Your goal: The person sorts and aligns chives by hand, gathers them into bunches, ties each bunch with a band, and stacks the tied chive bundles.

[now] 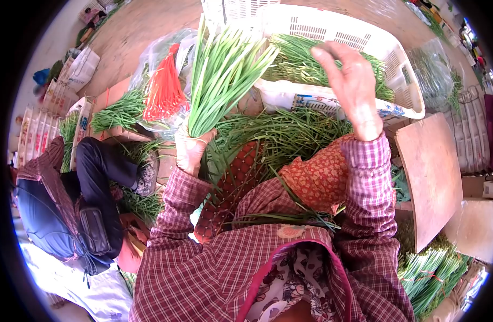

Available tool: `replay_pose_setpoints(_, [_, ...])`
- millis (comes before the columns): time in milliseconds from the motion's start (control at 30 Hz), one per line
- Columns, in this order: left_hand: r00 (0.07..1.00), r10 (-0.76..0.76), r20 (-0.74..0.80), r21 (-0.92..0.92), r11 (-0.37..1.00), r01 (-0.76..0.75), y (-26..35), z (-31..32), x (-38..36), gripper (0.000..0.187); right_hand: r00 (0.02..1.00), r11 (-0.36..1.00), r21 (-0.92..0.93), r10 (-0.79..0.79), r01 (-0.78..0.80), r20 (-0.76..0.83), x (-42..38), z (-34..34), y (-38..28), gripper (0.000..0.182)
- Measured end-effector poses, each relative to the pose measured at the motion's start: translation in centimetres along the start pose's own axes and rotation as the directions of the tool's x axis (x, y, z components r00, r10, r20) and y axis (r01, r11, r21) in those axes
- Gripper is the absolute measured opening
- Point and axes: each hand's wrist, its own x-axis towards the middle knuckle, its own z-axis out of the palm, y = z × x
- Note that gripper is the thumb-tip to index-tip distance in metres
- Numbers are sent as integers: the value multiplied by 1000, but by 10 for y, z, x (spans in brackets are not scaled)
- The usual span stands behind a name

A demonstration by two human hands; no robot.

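Note:
My left hand (pixel 191 148) is closed around the lower end of a bunch of garlic chives (pixel 222 80), long green stalks that fan out upward with pale tips. Over the near side of a white plastic crate (pixel 413 88) hovers my right hand (pixel 351 78), thumb and fingers apart and nothing visible in it. More chives (pixel 297 67) lie inside that crate. Loose chives (pixel 289 134) are heaped across my lap, below both hands. A bundle of red ties (pixel 165 88) rests on a clear plastic bag left of the held bunch.
At left sits another person (pixel 99 166) in dark trousers, beside cut chives (pixel 117 110). A brown board (pixel 431 177) leans at right, above tied bundles of chives (pixel 426 276). Stacked white crates (pixel 37 137) stand at far left, and a plastic bag of greens (pixel 431 67) lies at right.

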Motion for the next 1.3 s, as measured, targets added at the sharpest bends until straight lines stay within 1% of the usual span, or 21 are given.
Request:
replay_pose_setpoints(33, [1000, 17, 18, 0, 1000, -17, 2, 1, 0, 47, 989, 982, -121, -146, 144, -12, 0, 5, -7, 21])
replay_pose_setpoints(67, [999, 33, 36, -1, 999, -33, 4, 3, -1, 47, 973, 972, -95, -222, 215, -67, 1, 12, -15, 16])
replay_pose_setpoints(100, [999, 14, 48, -64, 998, -10, 8, 8, -3, 46, 977, 979, -16, -205, 204, -59, 1, 20, -27, 13])
replay_pose_setpoints(133, [999, 13, 52, -61, 998, -10, 8, 10, -4, 46, 981, 980, 64, -188, 190, -49, -1, 27, -39, 9])
replay_pose_setpoints(167, [998, 30, 51, -72, 997, -27, 9, 12, -5, 45, 982, 980, 63, -184, 187, -52, -2, 35, -46, 9])
replay_pose_setpoints(233, [996, 44, 71, -91, 995, -38, 13, 14, -6, 43, 997, 994, 87, -72, 70, 18, -6, 47, -54, 7])
replay_pose_setpoints(267, [996, 46, 73, -90, 995, -39, 14, 14, -6, 43, 997, 994, 87, -72, 70, 16, -6, 51, -52, 7])
replay_pose_setpoints(333, [991, -28, 128, -135, 990, 45, 14, 12, -8, 42, 965, 968, -61, -248, 243, -82, -4, 57, -49, 13])
replay_pose_setpoints(367, [991, -27, 128, -134, 990, 44, 14, 11, -7, 42, 963, 966, -32, -258, 257, -82, -4, 58, -47, 18])
replay_pose_setpoints(400, [989, -44, 143, -66, 996, 54, 14, 9, -7, 42, 963, 966, -32, -258, 256, -83, -3, 57, -46, 18])
replay_pose_setpoints(433, [985, -62, 158, 2, 998, 63, 14, 9, -7, 42, 957, 959, -29, -284, 283, -51, -2, 54, -45, 17])
replay_pose_setpoints(600, [967, -122, 223, -13, 992, 128, 11, 5, -6, 43, 916, 912, -87, -402, 402, 20, 8, 47, -37, 12])
replay_pose_setpoints(667, [955, -145, 259, -102, 979, 176, 5, 1, -5, 45, 869, 860, -125, -491, 495, 67, 11, 43, -36, 7])
replay_pose_setpoints(767, [946, -181, 269, -88, 973, 211, 7, -2, -5, 47, 831, 829, -75, -547, 555, 99, 13, 41, -30, 5])
replay_pose_setpoints(900, [940, -187, 284, -64, 975, 214, 12, -1, -4, 51, 807, 801, -122, -565, 587, 171, 14, 45, -21, 8])
replay_pose_setpoints(1100, [935, -198, 294, -99, 967, 236, 12, -2, -5, 50, 862, 861, -78, -493, 503, 122, 13, 42, -14, 14])
replay_pose_setpoints(1167, [934, -192, 303, -100, 968, 231, 6, -6, -4, 49, 964, 973, 85, -224, 214, 142, 11, 41, -9, 15])
replay_pose_setpoints(1200, [932, -186, 311, -100, 969, 227, 3, -8, -3, 49, 964, 973, 84, -224, 214, 142, 13, 36, -10, 15])
replay_pose_setpoints(1233, [932, -186, 311, -101, 969, 227, 0, -10, -2, 49, 993, 962, 259, -102, 82, 65, 15, 28, -11, 18])
replay_pose_setpoints(1267, [935, -194, 297, -93, 969, 231, -2, -13, -2, 48, 999, 901, 433, 35, -37, 12, 18, 18, -11, 21])
replay_pose_setpoints(1300, [938, -202, 282, -86, 968, 234, -3, -14, -1, 46, 987, 836, 524, 135, -162, 90, 20, 3, -9, 30])
